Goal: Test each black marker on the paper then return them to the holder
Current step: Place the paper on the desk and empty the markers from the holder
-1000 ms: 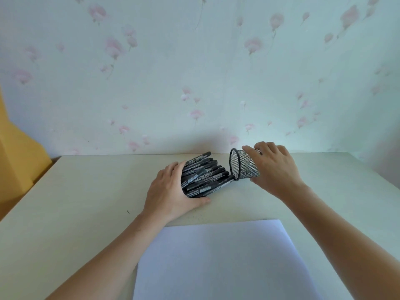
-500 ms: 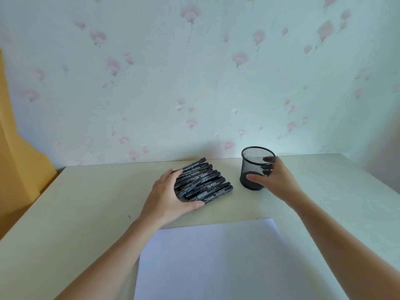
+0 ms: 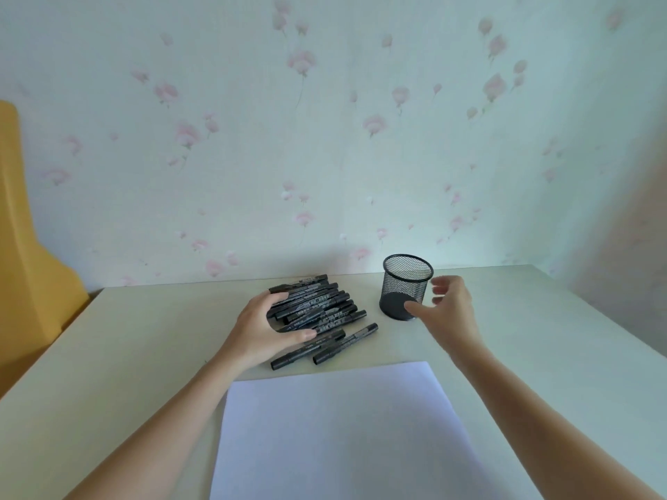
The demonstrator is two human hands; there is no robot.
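Markers (image 3: 317,312) lay in a loose heap on the desk (image 3: 126,355), left of the mesh holder (image 3: 406,287); two had rolled out toward the paper (image 3: 335,427). All looked capped.

Left hand (image 3: 265,328) cupped the heap's left side, fingers (image 3: 267,301) curled over the near ends, thumb along the front edge. More corralling than gripping one pen. Right hand (image 3: 449,312) hovered just right of the holder, fingers loosely spread, nothing held, no clear contact with the mesh.

Holder stood upright and looked empty. Paper was blank, so no testing done yet.

Handling guess: markers are light, stiff, smooth plastic barrels, round, so they'd roll and slide off each other easily. Not fragile. Best pick would be one of the two strays nearest the paper, pinched mid-barrel, other hand pulling the cap. Pulling from the middle of the heap would likely scatter the rest.

Holder is probably light too; dropping pens in off-centre could tip it, so steady it or feed them straight down.
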